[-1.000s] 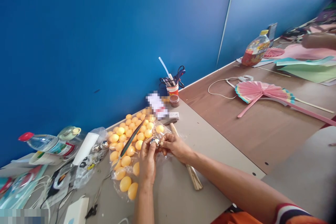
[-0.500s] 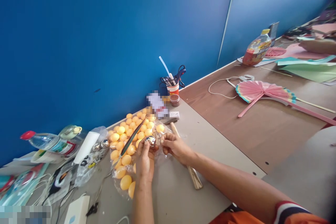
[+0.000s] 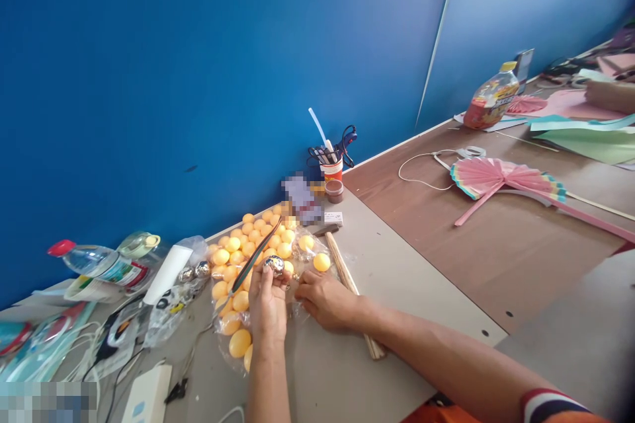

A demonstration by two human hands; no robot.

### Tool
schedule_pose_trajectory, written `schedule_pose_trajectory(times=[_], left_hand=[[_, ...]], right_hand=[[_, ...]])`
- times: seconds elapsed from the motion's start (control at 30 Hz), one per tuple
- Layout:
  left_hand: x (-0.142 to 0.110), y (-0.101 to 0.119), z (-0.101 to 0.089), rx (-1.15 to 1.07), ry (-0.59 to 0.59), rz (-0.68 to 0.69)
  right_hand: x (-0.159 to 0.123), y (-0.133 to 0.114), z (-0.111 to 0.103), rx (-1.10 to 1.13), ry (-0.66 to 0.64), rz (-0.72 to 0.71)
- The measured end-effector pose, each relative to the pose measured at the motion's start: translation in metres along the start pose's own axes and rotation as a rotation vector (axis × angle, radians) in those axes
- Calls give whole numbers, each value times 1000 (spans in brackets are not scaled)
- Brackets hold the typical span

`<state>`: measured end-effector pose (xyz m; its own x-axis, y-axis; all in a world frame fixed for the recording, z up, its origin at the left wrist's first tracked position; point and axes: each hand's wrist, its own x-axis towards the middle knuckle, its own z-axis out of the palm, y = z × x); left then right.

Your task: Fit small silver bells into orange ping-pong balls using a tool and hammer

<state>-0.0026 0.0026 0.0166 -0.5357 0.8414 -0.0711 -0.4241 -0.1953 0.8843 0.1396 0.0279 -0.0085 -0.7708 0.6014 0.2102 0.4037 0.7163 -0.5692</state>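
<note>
Working over tabletop (image 3: pixel 391 264), nr bagged yellow balls (image 3: pixel 235 258); curling R hand (image 3: pixel 330 301) beside L hand (image 3: pixel 270 310), unable to tell if holding anything; grasping silver ball (image 3: pixel 274 265) in L grip, prob. mid-handling, likely needing steady hold next.

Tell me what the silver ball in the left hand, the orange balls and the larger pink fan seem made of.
Silver ball in the left hand: polished metal or a shiny coating, given its mirror-like reflections.
Orange balls: probably plastic, smooth, with soft highlights.
Larger pink fan: likely paper, matte, with crisp pleats.
</note>
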Motion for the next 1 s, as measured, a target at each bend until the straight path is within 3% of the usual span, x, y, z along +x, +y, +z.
schedule_pose_trajectory(times=[0.3,0.57,0.73,0.87,1.0], left_hand=[[1,0,-1,34,-21,17],[5,2,0,-7,65,-41],[5,-1,1,-24,48,-86],[12,-8,-3,-9,27,-92],[16,-16,-8,84,26,-30]], right_hand=[[2,9,8,228,213,33],[7,6,-8,362,416,145],[28,25,-26,189,529,194],[59,61,-39,-112,580,221],[85,97,-36,-310,695,206]])
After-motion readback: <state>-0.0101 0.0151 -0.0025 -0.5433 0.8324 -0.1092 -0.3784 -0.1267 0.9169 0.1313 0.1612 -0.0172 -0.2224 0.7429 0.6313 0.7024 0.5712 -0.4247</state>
